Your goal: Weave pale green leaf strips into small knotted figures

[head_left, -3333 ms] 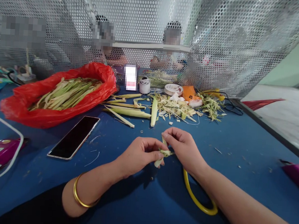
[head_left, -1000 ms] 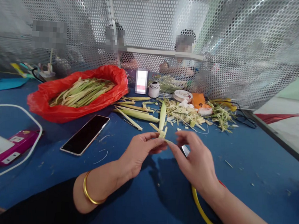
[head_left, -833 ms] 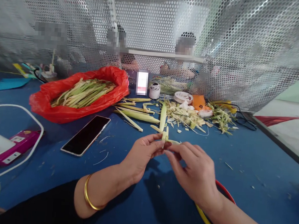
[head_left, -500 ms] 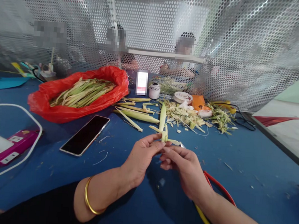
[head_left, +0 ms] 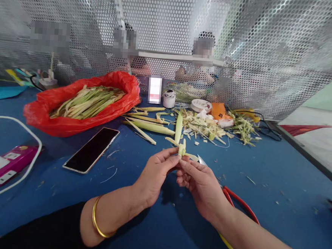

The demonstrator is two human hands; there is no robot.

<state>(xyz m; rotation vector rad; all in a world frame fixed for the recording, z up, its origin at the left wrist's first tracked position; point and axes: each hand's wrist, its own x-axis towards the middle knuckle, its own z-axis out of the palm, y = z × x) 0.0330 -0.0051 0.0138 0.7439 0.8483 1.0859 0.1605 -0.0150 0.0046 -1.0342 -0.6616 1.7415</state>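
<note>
My left hand (head_left: 154, 173) and my right hand (head_left: 200, 183) meet just above the blue table (head_left: 265, 173), fingertips touching. Both pinch a small pale green folded leaf strip (head_left: 182, 150) that sticks up between them. A gold bangle (head_left: 98, 223) circles my left wrist. Scissors with red and yellow handles (head_left: 236, 199) lie under my right forearm, their blade tip showing past my fingers.
A red plastic bag (head_left: 82, 105) full of green leaf strips sits at the back left. A black phone (head_left: 92, 149) lies left of my hands. Loose leaves and trimmings (head_left: 202, 125) are piled ahead. A pink device (head_left: 8, 162) rests far left. People sit behind the perforated metal screen (head_left: 273, 52).
My right hand has moved left and closed in on my left hand, so both now pinch the strip together. The view has shifted slightly.
</note>
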